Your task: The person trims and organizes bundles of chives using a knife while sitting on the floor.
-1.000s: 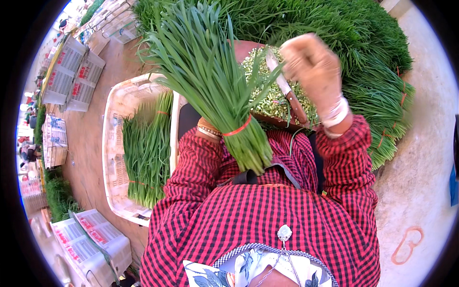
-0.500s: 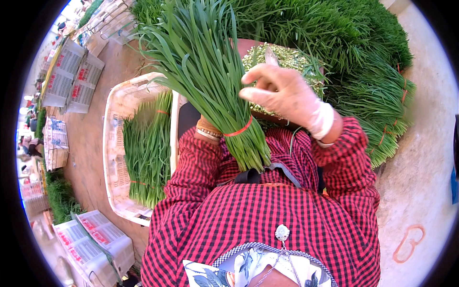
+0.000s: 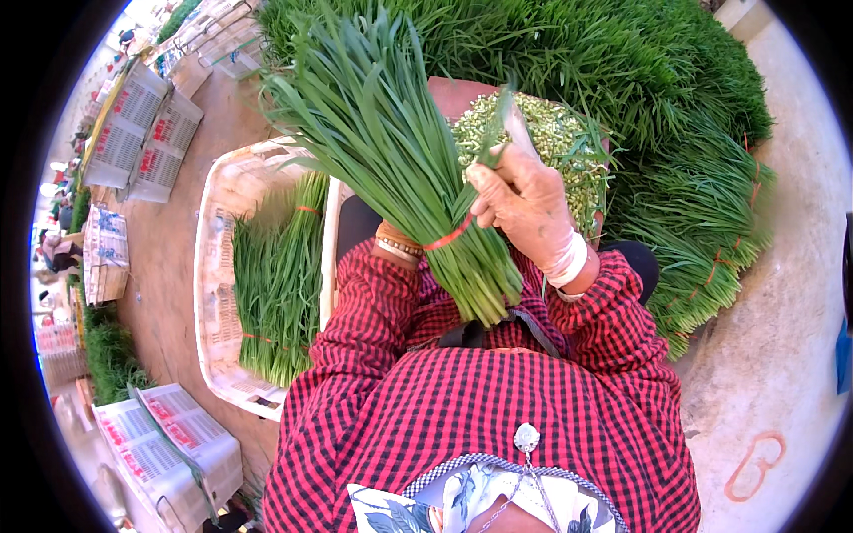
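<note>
A big bunch of garlic chives (image 3: 382, 133), bound near its stem end by a red band (image 3: 450, 233), leans across the front of my body, leaves up and stems toward me. My left hand (image 3: 399, 240), in an orange-brown glove, supports it from behind; most of its fingers are hidden by the leaves. On the bunch's right side, just above the band, my right hand (image 3: 529, 200) wears a thin pale glove. Its fingers are closed on a few loose chive leaves (image 3: 491, 147) that stick up past the fingertips.
Behind my right hand, chopped pale trimmings (image 3: 577, 169) cover a reddish board, with a pale pointed object (image 3: 517, 124) there. Heaped chives (image 3: 604, 53) lie beyond; banded bunches (image 3: 720, 258) are at right. A white crate (image 3: 206, 266) at left holds more bunches. Stacked crates (image 3: 169, 444) stand farther left.
My right hand has come down and left to the bunch, and its fingers have closed on loose chive leaves. The bunch has shifted slightly right and down.
</note>
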The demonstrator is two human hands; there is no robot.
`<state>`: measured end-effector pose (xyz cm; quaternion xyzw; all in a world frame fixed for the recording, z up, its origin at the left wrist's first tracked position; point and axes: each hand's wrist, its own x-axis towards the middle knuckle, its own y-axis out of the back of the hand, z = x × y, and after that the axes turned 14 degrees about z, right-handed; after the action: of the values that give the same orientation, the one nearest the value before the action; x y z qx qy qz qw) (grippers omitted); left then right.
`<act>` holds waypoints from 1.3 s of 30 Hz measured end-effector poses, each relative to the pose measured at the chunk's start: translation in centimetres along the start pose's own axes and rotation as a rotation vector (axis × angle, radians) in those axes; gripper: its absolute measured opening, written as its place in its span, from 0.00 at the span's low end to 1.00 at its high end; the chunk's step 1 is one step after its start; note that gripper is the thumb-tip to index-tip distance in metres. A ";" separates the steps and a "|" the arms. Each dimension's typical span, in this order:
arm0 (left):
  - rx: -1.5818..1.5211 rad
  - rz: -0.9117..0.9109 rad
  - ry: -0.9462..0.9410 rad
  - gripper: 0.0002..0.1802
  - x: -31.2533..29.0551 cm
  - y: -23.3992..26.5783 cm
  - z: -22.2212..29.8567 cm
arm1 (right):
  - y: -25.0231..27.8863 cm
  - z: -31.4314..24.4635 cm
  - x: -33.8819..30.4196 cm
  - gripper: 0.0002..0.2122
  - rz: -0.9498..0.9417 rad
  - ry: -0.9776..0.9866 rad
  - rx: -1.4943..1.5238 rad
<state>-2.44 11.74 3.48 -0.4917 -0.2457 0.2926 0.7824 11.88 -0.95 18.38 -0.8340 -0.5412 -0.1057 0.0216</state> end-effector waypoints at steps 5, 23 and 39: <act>0.010 0.118 -0.122 0.32 0.8 0.8 -0.7 | 1.7 -2.5 0.1 0.06 0.361 0.099 0.111; 0.004 0.201 -0.214 0.31 -1.1 2.6 -0.6 | -0.3 -0.5 0.3 0.07 -0.391 0.575 -0.632; -0.007 0.196 -0.260 0.31 -0.4 3.9 -0.6 | 3.2 -1.8 -0.3 0.21 -0.258 0.552 -0.622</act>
<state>-3.18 12.41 -0.40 -0.4739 -0.2967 0.4279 0.7101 14.39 -2.80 20.37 -0.6666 -0.5574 -0.4847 -0.1002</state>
